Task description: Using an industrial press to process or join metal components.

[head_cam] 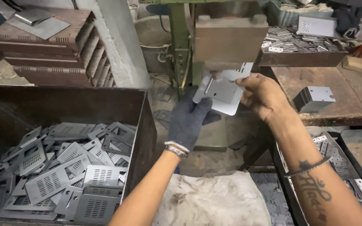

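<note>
Both hold flat grey metal plate (223, 93) | left hand (189, 119) knit-gloved | right hand (261, 95) bare, pinching edge

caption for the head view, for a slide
Gloved left hand and bare right hand hold a flat metal plate at a press.

The left hand (188, 119) wears a dark glove, so its fingers are hidden. It covers the bottom corner of the flat metal plate (225, 90). The right hand (261, 95) hides the plate's right edge. The bin of metal parts (63, 175) runs off the left and bottom edges.
</note>
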